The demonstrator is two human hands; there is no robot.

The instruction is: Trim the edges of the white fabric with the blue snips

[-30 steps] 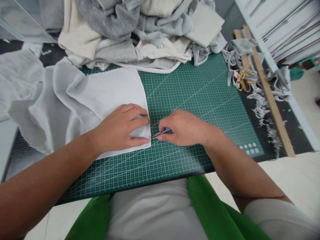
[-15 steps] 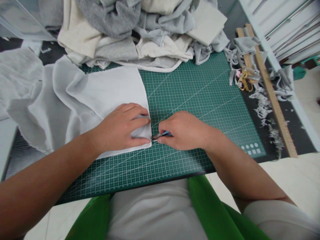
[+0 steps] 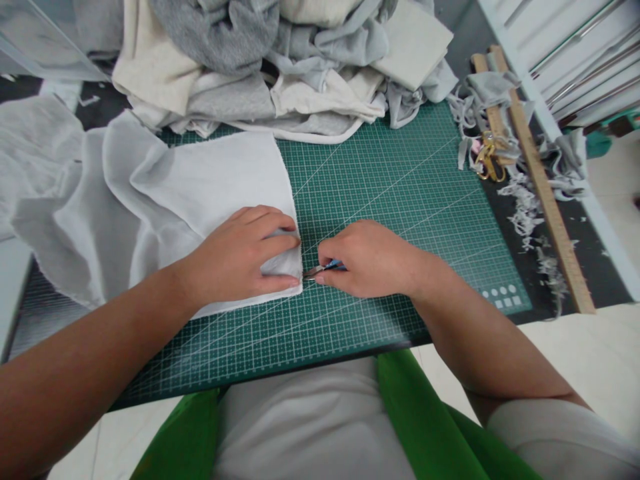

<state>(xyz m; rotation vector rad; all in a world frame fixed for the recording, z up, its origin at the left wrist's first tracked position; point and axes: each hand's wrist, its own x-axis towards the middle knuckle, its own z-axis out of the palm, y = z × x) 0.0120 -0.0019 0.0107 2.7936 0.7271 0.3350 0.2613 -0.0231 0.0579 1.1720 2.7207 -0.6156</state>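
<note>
A pale grey fabric piece [image 3: 225,170] lies on a green cutting mat [image 3: 370,180], smooth near its cut right edge and rumpled to the left. My left hand [image 3: 245,253] rests on its near right corner, thumb and fingers spread and pressing the cloth down. Just right of that corner, my right hand [image 3: 370,260] is closed around small thread snips [image 3: 313,271] with blue handles. The metal tips point left and meet the fabric edge by my left thumb. Most of the handles are hidden inside my right hand.
Along the back is a heap of grey and cream fabrics [image 3: 225,40]. On the right are gold-handled scissors [image 3: 490,163], a long wooden ruler [image 3: 545,193] and fabric scraps [image 3: 523,207]. The table's near edge runs in front of my body.
Very little differs. My right hand and the snips have shifted up slightly, with the tips still at the fabric edge. My left hand stays in place on the cloth.
</note>
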